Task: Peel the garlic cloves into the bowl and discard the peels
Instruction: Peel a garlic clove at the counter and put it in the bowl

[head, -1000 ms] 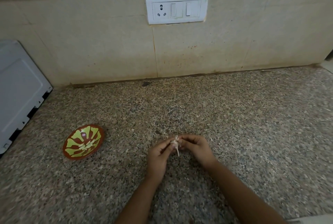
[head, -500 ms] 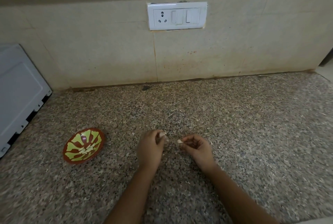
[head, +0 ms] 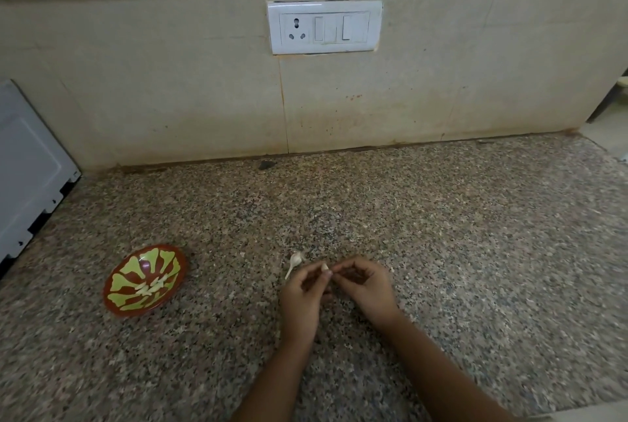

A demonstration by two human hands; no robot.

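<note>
A small pale garlic clove (head: 325,267) sits between the fingertips of both hands, low over the speckled granite counter (head: 441,251). My left hand (head: 301,292) pinches it from the left. My right hand (head: 365,287) has its fingers curled, and its fingertips meet the clove from the right. Just beyond my left hand a garlic piece with a thin stalk (head: 295,261) lies on the counter. Further left stands the red and green patterned bowl (head: 117,289), with several peeled cloves (head: 151,286) in it.
A white appliance (head: 27,177) stands at the left edge of the counter. On the tiled wall behind is a white socket and switch plate (head: 324,27). The counter ends at the right (head: 611,156) and at the near right corner.
The hands drew apart, each holding a piece of garlic, then met again. The stalked piece left my left hand and now lies on the counter. The clove is now between both hands.
</note>
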